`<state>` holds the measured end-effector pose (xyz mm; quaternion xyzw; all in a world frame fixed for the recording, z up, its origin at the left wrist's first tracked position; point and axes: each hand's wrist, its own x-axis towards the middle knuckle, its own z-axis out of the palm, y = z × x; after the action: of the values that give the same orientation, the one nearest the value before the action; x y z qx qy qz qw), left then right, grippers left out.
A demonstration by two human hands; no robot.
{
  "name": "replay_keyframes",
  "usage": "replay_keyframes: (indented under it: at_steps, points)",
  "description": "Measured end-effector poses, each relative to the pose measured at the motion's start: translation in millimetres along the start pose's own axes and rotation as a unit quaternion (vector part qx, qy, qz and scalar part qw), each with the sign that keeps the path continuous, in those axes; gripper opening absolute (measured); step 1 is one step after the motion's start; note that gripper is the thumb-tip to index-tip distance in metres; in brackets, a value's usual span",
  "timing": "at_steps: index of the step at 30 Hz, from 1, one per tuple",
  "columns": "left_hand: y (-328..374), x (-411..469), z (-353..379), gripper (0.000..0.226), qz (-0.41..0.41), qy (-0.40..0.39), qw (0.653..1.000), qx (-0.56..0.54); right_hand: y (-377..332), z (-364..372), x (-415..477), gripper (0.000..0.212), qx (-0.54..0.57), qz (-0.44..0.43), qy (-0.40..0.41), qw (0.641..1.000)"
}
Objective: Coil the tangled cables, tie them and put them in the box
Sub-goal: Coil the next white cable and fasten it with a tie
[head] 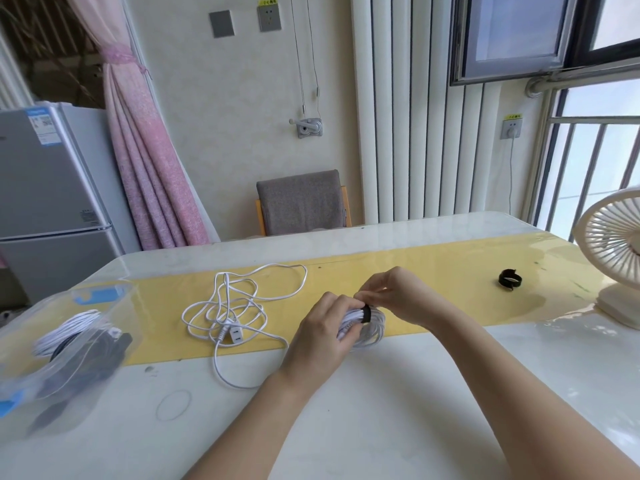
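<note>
My left hand (320,336) grips a coiled white cable (370,329) just above the table's yellow strip. A black strap (366,312) is wrapped round the coil, and my right hand (391,294) pinches that strap at the top of the bundle. To the left lies a tangled white cable (235,306) with a small white socket block at its end. At the far left stands a clear plastic box (69,344) holding a coiled white cable and some dark cables. A second black strap (509,279), rolled up, lies on the yellow strip to the right.
A white desk fan (613,258) stands at the table's right edge. A thin transparent ring (173,405) lies on the white tabletop in front of the tangle. A grey chair (301,202) stands behind the table's far edge.
</note>
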<state>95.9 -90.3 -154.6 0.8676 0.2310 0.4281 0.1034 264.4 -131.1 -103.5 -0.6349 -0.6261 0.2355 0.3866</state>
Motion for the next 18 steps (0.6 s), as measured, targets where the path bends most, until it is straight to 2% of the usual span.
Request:
replay_keyframes:
  at_steps: [4,6,8,10,12,14,15,18]
  points:
    - [0.8,0.1,-5.8,0.020,-0.014,-0.009,1.000,0.012,-10.3,5.1,-2.5,0.039,-0.117,0.005,-0.026,0.993]
    - [-1.6,0.3,-8.8,0.021,-0.046,-0.007,0.999,-0.017,-19.6,15.3,-4.6,0.041,-0.194,-0.033,-0.028,0.980]
    - [-5.0,-0.3,-12.0,0.026,-0.092,0.004,0.995,-0.038,-22.1,28.7,-5.1,0.040,-0.239,-0.102,0.005,0.966]
    - [-5.4,0.7,-15.2,0.030,-0.118,0.024,0.991,-0.056,-20.1,41.3,-2.8,0.049,-0.271,-0.144,0.066,0.950]
    - [-1.5,2.9,-16.2,0.031,-0.123,0.052,0.988,-0.072,-19.1,47.5,0.8,0.063,-0.292,-0.128,0.154,0.935]
    - [5.2,5.3,-15.9,0.032,-0.120,0.068,0.986,-0.094,-18.7,48.0,2.0,0.062,-0.287,-0.124,0.238,0.920]
    - [8.6,7.1,-16.1,0.032,-0.123,0.064,0.985,-0.104,-19.3,47.7,2.3,0.060,-0.285,-0.119,0.246,0.919]
    - [13.7,11.4,-19.0,0.030,-0.175,0.015,0.974,-0.143,-20.6,43.5,-0.4,0.059,-0.290,-0.076,0.199,0.933]
